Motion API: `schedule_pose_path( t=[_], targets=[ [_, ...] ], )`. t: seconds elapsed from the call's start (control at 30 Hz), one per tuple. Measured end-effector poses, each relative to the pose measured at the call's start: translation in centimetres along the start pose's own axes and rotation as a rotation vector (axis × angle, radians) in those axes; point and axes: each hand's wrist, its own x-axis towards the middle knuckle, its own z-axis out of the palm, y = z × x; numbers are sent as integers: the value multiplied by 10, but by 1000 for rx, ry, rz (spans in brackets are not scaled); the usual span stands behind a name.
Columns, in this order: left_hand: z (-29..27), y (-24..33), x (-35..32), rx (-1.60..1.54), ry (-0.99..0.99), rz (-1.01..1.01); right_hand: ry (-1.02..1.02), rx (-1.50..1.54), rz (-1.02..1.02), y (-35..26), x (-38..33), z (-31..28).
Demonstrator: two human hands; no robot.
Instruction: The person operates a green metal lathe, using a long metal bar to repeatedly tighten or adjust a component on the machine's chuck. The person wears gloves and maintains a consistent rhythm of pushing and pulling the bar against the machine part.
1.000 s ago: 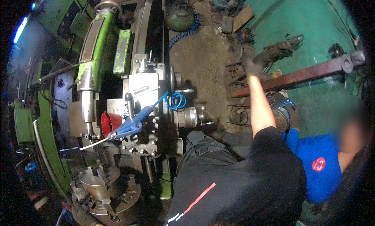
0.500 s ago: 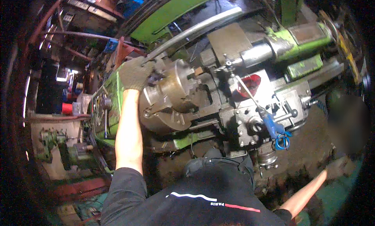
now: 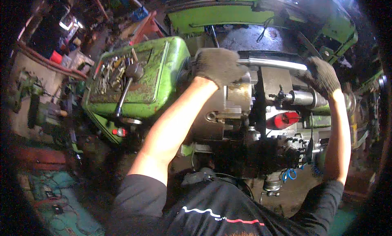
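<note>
A long shiny metal bar [image 3: 277,63] spans the space between my hands, behind the lathe chuck [image 3: 237,98]. My left hand [image 3: 217,65], in a dark knitted glove, is closed at the bar's left end, above the chuck, and slightly blurred. Gloved in the same way, my right hand [image 3: 323,76] is closed round the bar's right end, beyond the tailstock quill [image 3: 302,98]. My fingers hide both ends of the bar. Below it, a red object [image 3: 284,120] lies on the lathe carriage.
To the left, the green headstock [image 3: 171,56] bears a tray of loose tools [image 3: 112,74] and a lever with a round knob [image 3: 134,71]. A flat metal plate [image 3: 275,79] is under the bar. A coiled blue hose [image 3: 290,174] hangs at the carriage front.
My right hand has come up from the lower right to the bar's right end. The view has shifted left. The blue-handled tool on the carriage no longer shows there.
</note>
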Motion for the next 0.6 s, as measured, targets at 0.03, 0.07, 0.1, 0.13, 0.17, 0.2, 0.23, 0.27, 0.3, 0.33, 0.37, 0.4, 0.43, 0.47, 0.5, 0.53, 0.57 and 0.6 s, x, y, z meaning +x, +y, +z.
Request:
schedule_pose_path(
  t=[0.03,0.07,0.1,0.13,0.17,0.2,0.23,0.27,0.3,0.33,0.37,0.4,0.43,0.47,0.5,0.53,0.57,0.6],
  targets=[
    [4,-5,-1,-13,-7,-2,-59,-31,39,-12,3,-3],
    [0,-3,-2,-30,-21,13,-121,-65,96,-24,-3,-8],
    [-2,1,2,-56,-30,68,-124,-98,106,-9,-29,-2],
    [-3,-2,6,-63,-19,153,-111,-124,104,5,-51,3],
    [-3,-9,8,-67,-6,222,-116,-86,166,-26,-60,-13],
    [-1,-16,12,-60,8,286,-243,-200,310,-48,-65,-20],
    [3,-17,23,-17,-17,336,-156,-155,385,-52,-88,-16],
    [4,-27,31,-30,-33,395,-58,-158,417,-109,-88,-32],
    [5,-37,39,-40,-48,458,-231,-171,626,-156,-76,-47],
    [2,-47,50,-50,-52,526,-101,-249,513,-182,-97,-47],
    [8,-59,59,-59,-3,596,-71,-230,479,-199,-99,-51],
    [8,-57,61,-45,-35,582,-61,-215,477,-210,-106,-55],
    [5,-53,62,-27,-68,580,-42,-224,490,-209,-109,-54],
    [1,-50,62,-7,-100,571,-24,-233,495,-205,-109,-50],
    [-1,-49,63,1,-98,551,-32,-249,514,-201,-107,-49],
    [2,-49,62,-14,-96,512,-97,-279,541,-195,-98,-52],
    [6,-49,62,-29,-94,467,-160,-308,562,-185,-85,-58],
    [11,-52,59,-38,-99,418,-225,-330,580,-176,-73,-58]
  ],
)
